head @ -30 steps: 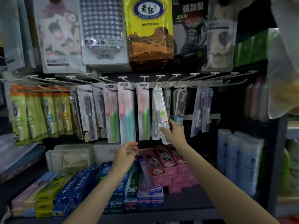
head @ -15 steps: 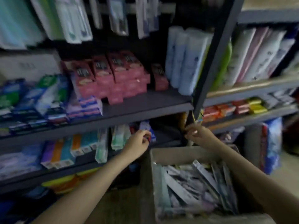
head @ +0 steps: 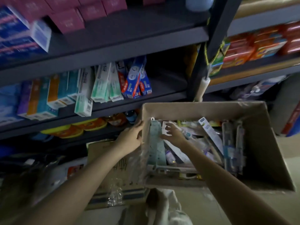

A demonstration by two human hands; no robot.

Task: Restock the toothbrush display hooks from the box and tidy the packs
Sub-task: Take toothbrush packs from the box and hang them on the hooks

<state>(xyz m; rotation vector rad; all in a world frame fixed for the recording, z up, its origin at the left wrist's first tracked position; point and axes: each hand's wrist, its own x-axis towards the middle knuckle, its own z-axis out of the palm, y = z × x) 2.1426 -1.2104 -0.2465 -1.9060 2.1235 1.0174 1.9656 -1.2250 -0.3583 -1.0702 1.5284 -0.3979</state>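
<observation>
Cardboard box (head: 253,143) sits on the floor, lower right of frame, full of loose toothbrush packs (head: 211,135); display hooks out of view. Left hand (head: 131,138) rests on the box's left wall, thumb over the rim, probably steadying it. Right hand (head: 172,133) is inside, fingers spread and part-curled over a white pack (head: 165,127) beside a pale teal pack (head: 155,143); grip not yet closed, likely picking. Mid-left shelf: toothpaste cartons (head: 103,85), one reads roughly "Doctor"; rest too blurred.
</observation>
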